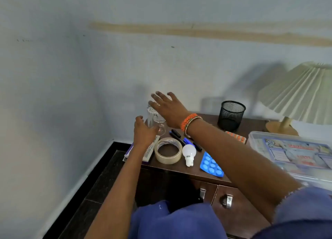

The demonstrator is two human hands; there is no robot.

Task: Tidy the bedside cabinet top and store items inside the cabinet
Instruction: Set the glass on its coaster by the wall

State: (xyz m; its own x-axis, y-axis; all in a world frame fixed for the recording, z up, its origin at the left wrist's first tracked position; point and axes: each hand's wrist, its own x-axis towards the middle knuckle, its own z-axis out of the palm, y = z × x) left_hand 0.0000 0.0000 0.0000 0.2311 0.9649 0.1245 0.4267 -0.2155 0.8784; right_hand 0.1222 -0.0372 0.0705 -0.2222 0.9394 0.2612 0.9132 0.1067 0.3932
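Note:
A dark wooden bedside cabinet carries a clear glass mug at its far left corner. My left hand hovers beside the mug with relaxed fingers, holding nothing. My right hand, with orange bracelets at the wrist, is spread open just above and behind the mug. On the top also lie a roll of tape, a white bulb, a blue pill blister, dark and blue pens, an orange pill strip and a purple-edged box.
A black mesh pen cup stands at the back. A pleated lamp on a wooden base is at the right, with a clear plastic first-aid box in front of it. Two cabinet doors with metal handles are closed. The wall is close behind.

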